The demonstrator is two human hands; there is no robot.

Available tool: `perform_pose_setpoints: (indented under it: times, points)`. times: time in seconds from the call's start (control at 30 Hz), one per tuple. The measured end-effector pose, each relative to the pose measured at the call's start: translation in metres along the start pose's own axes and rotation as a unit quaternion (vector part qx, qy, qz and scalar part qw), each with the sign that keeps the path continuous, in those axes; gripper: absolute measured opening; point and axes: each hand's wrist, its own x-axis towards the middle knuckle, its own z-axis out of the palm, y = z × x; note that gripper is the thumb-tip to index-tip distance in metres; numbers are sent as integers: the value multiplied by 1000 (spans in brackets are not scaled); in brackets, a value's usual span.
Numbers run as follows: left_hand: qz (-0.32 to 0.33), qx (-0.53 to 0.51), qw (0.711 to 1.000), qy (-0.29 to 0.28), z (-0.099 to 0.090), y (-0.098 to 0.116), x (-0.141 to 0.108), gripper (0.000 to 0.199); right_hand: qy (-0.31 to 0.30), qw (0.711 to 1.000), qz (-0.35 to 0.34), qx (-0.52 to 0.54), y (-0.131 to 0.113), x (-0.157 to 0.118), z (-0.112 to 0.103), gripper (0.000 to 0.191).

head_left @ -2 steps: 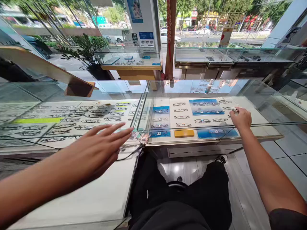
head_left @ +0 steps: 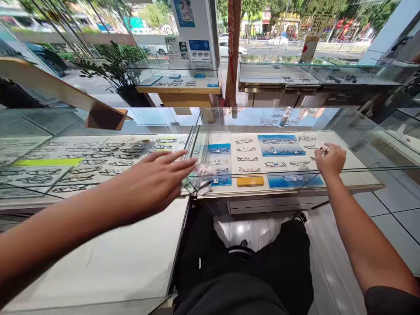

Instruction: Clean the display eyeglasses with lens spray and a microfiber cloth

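Note:
My left hand is stretched out over the corner where two glass cases meet, its fingers long and close together. At its fingertips is a motion-smeared pair of eyeglasses with pale, pinkish parts; the thumb's grip is hidden under the hand. My right hand is at the right part of the case, its fingers curled together around something small and dark that I cannot make out. Left of it, several eyeglasses lie in columns on the white shelf, some on blue display cards.
A yellow block lies at the shelf's front. The glass case has hard edges near both hands. More eyeglasses fill the left case. A white counter is below my left arm. Further cases stand by the window.
My left hand has moved right and away from me, over the case corner, and the blurred eyeglasses went with it. My right hand has barely shifted, its fingers still curled.

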Motion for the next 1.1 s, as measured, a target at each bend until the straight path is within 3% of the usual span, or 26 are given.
perform_pose_setpoints:
  times: [0.1, 0.2, 0.27, 0.37, 0.5, 0.7, 0.97, 1.1]
  points:
    - [1, 11, 999, -35, 7, -7, 90, 56, 39, 999, 31, -8, -3, -2, -5, 26]
    - [-26, 29, 998, -40, 34, -7, 167, 53, 49, 994, 92, -26, -11, -6, -11, 24]
    - [-53, 42, 997, -48, 55, -6, 205, 53, 16, 986, 160, -53, -17, -8, -13, 34]
    - [-92, 40, 994, -48, 82, -8, 241, 53, -34, 975, 203, -80, -26, -8, -15, 45]
    - [-120, 31, 991, -57, 106, -11, 262, 52, -53, 973, 206, -90, -29, -4, -13, 46]
    - [-133, 24, 989, -67, 128, -12, 270, 53, -71, 969, 211, -111, -31, 0, -12, 60]
    - [-145, 4, 988, -47, 133, -14, 274, 45, -81, 967, 191, -147, -30, -4, -16, 44]
    - [-161, -9, 986, -33, 133, -12, 275, 40, -138, 960, 160, -184, -31, -2, -19, 33]
